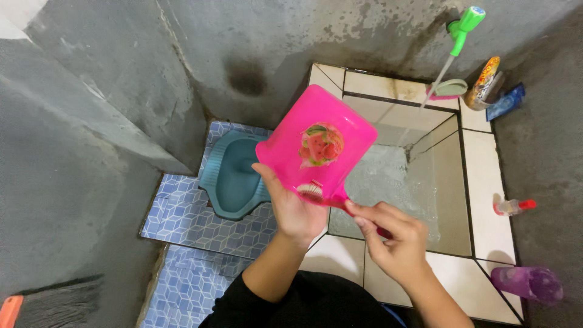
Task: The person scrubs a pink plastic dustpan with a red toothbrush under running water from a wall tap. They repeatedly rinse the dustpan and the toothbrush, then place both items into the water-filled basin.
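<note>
left hand point(291, 209): i see it clamped on the near edge of the pink dipper point(319, 146), thumb over the rim, palm under it; held so, the dipper's flat bottom tilts up toward me where the brush can reach it.
right hand point(395, 243): fingers pinched together round the handle of a pink toothbrush point(331, 197); the grip is short, close to the head, which i judge gives firm pressure on the bristles.
toothbrush: white bristles touching the dipper's near bottom edge, just beside the left thumb.
pink dipper: smooth glossy plastic, squarish with rounded corners, a round fruit picture in the middle; it hangs in the air over the near left corner of the water basin point(473, 182), between the basin and the squat toilet point(234, 179).
water basin: white tiles with dark grout, water inside, its surface rippled.
tap point(464, 24): green plastic, far right, a thin stream running down into the basin.
squat toilet: teal ceramic, set in blue patterned floor tiles point(194, 225), left of the basin.
rim items: a purple bottle point(528, 282) near right, a small red-capped bottle point(513, 206) further along, sachets at the far corner.
walls: rough grey cement, stained.
</note>
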